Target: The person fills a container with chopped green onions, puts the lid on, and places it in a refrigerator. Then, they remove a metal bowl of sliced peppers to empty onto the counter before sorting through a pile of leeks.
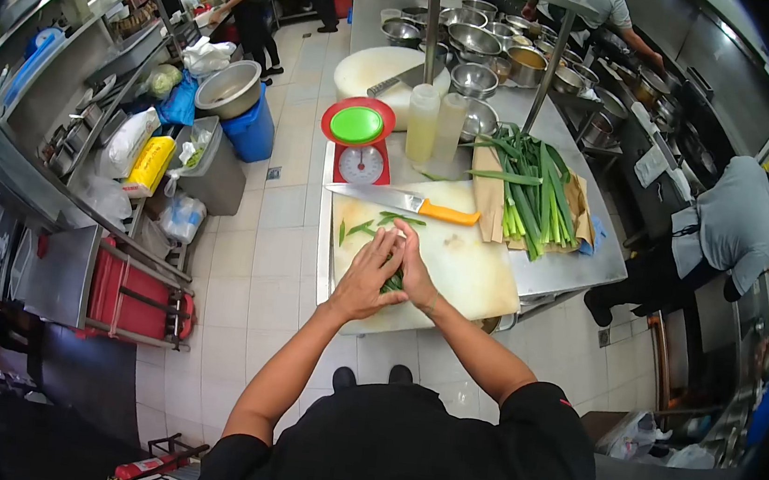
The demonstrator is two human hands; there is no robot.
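Both hands are cupped around chopped green leaves [392,282] on the white cutting board [474,282]. My left hand [364,278] lies over their left side with its fingers together. From the right, my right hand [417,267] curves against them, its fingertips meeting the left hand's. Most of the leaves are hidden under the palms. Just beyond, a knife with an orange handle [448,213] lies across the board, blade to the left. A few loose green pieces [359,228] are scattered near the board's left side. Long green leeks [534,195] rest on brown paper at the right.
A red scale [361,164] with a green dish stands behind the knife, beside two squeeze bottles [422,124]. Metal bowls [474,79] crowd the counter farther back. One co-worker [729,215] stands at the right; others work at the back.
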